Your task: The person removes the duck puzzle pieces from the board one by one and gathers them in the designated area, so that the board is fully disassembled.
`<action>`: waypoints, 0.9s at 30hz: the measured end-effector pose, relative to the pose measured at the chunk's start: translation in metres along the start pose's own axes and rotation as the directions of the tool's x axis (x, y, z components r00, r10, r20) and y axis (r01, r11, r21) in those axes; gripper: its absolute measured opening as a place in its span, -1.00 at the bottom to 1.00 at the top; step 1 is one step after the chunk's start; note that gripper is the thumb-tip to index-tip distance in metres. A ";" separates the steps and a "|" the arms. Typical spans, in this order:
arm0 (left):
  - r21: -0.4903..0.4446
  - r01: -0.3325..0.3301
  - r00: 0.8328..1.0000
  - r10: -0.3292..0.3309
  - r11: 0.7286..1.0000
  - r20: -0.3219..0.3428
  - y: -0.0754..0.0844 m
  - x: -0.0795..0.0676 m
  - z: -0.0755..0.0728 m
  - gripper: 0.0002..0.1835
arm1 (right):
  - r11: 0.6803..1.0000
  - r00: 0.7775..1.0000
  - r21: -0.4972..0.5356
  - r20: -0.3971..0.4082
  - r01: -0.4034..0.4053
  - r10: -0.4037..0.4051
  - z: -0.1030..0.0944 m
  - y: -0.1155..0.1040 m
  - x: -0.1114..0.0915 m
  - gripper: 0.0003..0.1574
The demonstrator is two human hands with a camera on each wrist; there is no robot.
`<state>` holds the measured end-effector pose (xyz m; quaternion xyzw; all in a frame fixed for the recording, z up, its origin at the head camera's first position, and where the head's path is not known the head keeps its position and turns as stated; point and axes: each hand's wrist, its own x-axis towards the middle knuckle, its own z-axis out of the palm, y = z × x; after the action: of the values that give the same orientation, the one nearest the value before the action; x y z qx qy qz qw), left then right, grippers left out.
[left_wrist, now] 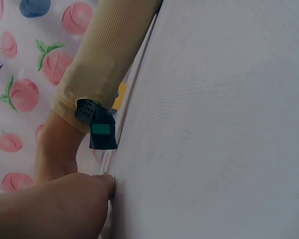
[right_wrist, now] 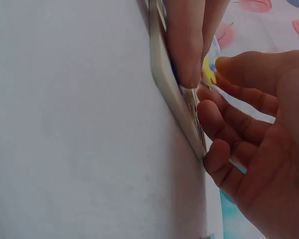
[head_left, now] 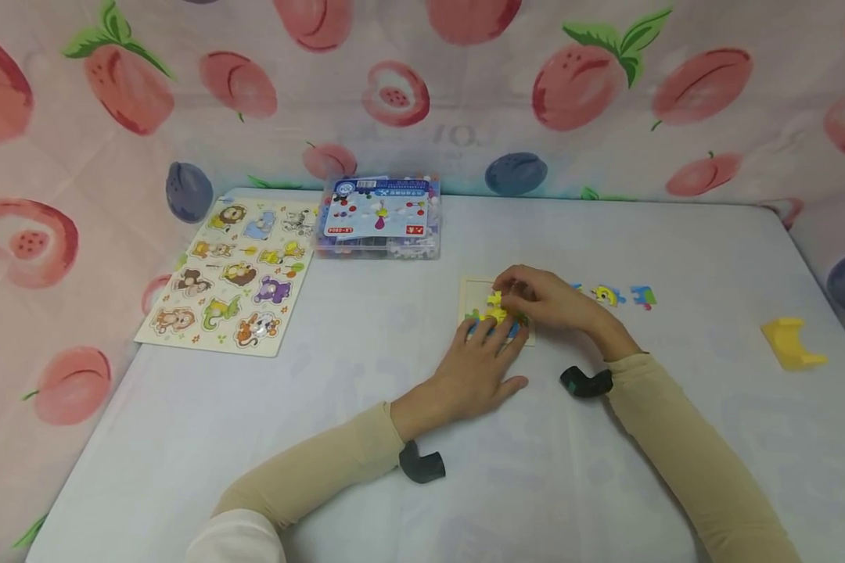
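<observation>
A small shallow puzzle tray [head_left: 474, 292] lies on the table, its lower part filled with yellow, green and blue jigsaw pieces. My left hand [head_left: 473, 375] rests its spread, straight fingers over the tray's near side, pressing on the pieces there. From the right my right hand [head_left: 545, 299] reaches over the tray with bent fingers. In the right wrist view a yellow puzzle piece [right_wrist: 208, 74] shows at its thumb tip, pinched and partly hidden by fingers. The tray's wooden edge [right_wrist: 175, 97] is seen from the side there, with left fingers [right_wrist: 186, 47] on top.
Right of the tray lie loose puzzle pieces [head_left: 608, 295]. An animal puzzle board [head_left: 207, 332] is at the left, beside a clear plastic box [head_left: 379, 249] at the back. A yellow curved block [head_left: 791, 344] sits near the right edge. Patterned cloth [head_left: 458, 86] hangs behind.
</observation>
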<state>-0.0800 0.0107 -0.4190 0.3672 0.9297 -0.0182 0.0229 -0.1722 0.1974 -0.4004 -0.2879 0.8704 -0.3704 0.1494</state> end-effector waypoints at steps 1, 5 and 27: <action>-0.001 0.000 1.000 0.000 1.000 0.000 0.000 0.000 0.000 -0.26 | 1.000 1.000 0.008 -0.003 -0.006 0.006 0.001 0.000 0.000 -0.69; -0.006 0.001 1.000 -0.001 1.000 -0.002 0.002 -0.001 -0.001 -0.26 | 0.999 0.999 0.032 -0.032 -0.020 0.021 0.002 -0.002 0.001 -0.73; 0.006 0.013 1.000 -0.013 1.000 0.010 0.002 0.000 -0.001 -0.28 | 0.972 0.985 0.222 -0.129 -0.081 0.111 -0.010 0.001 -0.007 -0.72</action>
<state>-0.0782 0.0121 -0.4183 0.3610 0.9319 -0.0228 0.0261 -0.1719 0.2077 -0.3934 -0.2006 0.8462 -0.4746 0.1359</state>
